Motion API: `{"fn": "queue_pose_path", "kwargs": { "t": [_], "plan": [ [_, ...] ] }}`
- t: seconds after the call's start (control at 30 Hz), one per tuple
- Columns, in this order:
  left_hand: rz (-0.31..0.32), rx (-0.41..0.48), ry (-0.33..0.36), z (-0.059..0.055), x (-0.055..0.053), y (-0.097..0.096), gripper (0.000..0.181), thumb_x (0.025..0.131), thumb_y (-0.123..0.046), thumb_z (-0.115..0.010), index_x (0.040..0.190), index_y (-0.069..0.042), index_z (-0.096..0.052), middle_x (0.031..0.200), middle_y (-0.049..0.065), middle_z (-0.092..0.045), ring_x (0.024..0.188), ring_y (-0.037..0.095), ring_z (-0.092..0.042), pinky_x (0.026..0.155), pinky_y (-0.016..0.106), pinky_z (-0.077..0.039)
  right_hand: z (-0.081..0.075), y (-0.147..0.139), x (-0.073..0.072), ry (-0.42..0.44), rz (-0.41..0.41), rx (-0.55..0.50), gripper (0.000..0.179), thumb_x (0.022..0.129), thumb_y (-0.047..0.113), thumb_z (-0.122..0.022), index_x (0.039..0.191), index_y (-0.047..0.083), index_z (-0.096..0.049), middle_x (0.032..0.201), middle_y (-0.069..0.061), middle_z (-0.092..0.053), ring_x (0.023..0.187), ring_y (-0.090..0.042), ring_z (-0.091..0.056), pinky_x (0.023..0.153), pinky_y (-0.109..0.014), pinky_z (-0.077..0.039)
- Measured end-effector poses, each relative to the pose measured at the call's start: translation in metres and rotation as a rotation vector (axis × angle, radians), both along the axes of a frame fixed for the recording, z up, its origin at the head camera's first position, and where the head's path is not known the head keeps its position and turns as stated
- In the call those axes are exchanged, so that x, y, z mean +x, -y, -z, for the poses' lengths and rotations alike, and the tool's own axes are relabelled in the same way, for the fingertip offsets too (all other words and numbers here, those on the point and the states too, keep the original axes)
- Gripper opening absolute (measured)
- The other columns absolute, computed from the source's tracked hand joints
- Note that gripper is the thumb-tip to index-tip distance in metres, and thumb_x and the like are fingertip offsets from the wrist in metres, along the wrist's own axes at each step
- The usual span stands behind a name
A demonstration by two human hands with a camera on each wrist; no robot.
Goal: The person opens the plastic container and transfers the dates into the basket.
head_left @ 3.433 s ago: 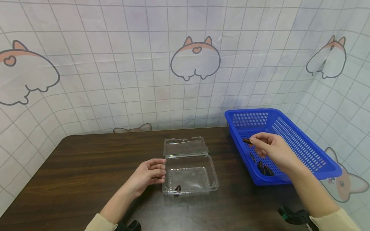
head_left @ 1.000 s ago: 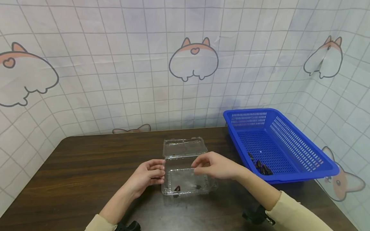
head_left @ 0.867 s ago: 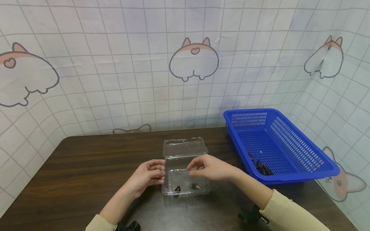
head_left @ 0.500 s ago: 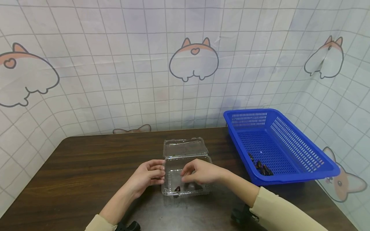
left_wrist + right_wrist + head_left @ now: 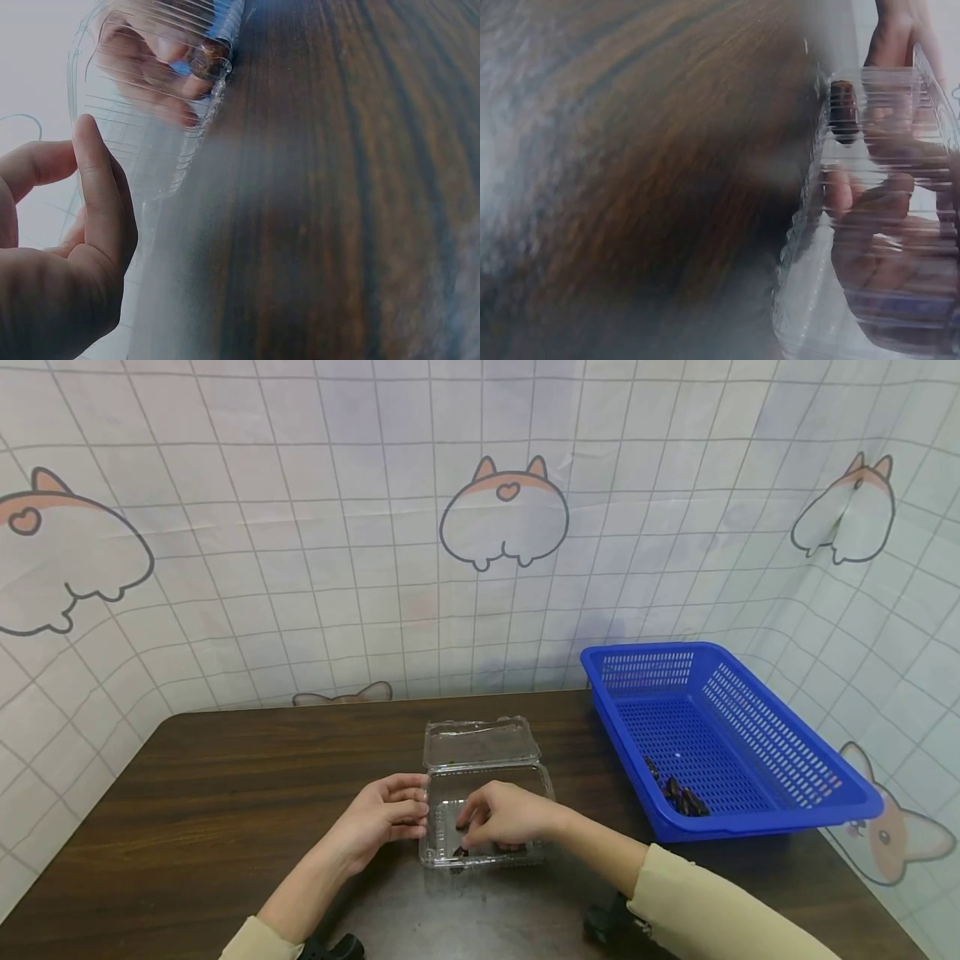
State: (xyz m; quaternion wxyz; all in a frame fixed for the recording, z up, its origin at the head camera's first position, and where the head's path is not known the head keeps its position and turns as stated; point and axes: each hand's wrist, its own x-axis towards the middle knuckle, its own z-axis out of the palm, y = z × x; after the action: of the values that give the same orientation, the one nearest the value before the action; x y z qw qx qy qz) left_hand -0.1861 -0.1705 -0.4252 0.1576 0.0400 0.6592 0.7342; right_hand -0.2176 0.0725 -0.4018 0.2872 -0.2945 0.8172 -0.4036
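Note:
A clear plastic clamshell box lies on the table with its lid folded back. My left hand rests its fingers against the box's left side. My right hand is low inside the box, fingers bent downward. A dark brown bit, apparently a date, shows at its fingertips; most of it is hidden. Close to the thumb, another dark, oblong date lies at the front left of the box. Through the wall, the right wrist view shows a glossy brown date beyond the fingertips.
At the right stands a blue slotted basket, with several dark dates at its near left corner. The dark wood table extends left of the box. A patterned cloth hangs behind.
From over the basket, my right hand has carried a date leftward and lowered into the box. My left hand keeps its place at the box's side.

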Motion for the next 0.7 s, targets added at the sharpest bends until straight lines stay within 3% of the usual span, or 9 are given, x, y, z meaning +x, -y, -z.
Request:
{"fn": "queue_pose_path", "kwargs": {
  "t": [0.27, 0.47, 0.7],
  "plan": [
    [0.008, 0.008, -0.007, 0.0, 0.0, 0.0, 0.055, 0.095, 0.004, -0.065, 0.144, 0.013, -0.042, 0.107, 0.01, -0.058, 0.082, 0.016, -0.065, 0.076, 0.03, -0.061, 0.003, 0.007, 0.001, -0.031, -0.028, -0.003, 0.016, 0.088, 0.008, -0.08, 0.103, 0.003, -0.076, 0.076, 0.002, -0.073, 0.044, -0.006, -0.043, 0.041, -0.019, -0.038],
    [0.008, 0.006, -0.01, 0.001, 0.0, 0.0, 0.056, 0.094, 0.004, -0.065, 0.144, 0.013, -0.041, 0.106, 0.01, -0.058, 0.081, 0.017, -0.065, 0.076, 0.03, -0.061, 0.003, 0.011, 0.001, -0.065, -0.065, -0.007, 0.01, 0.088, 0.007, -0.08, 0.097, 0.005, -0.079, 0.079, 0.004, -0.073, 0.069, -0.006, -0.063, 0.061, -0.02, -0.05],
    [-0.001, 0.003, -0.004, 0.002, 0.0, 0.001, 0.056, 0.094, 0.003, -0.065, 0.144, 0.013, -0.041, 0.108, 0.011, -0.058, 0.081, 0.016, -0.065, 0.076, 0.03, -0.061, 0.001, 0.014, 0.001, -0.05, -0.112, -0.01, 0.005, 0.091, 0.006, -0.077, 0.094, 0.007, -0.081, 0.085, 0.004, -0.074, 0.077, -0.006, -0.065, 0.069, -0.022, -0.053]
  ]
}}
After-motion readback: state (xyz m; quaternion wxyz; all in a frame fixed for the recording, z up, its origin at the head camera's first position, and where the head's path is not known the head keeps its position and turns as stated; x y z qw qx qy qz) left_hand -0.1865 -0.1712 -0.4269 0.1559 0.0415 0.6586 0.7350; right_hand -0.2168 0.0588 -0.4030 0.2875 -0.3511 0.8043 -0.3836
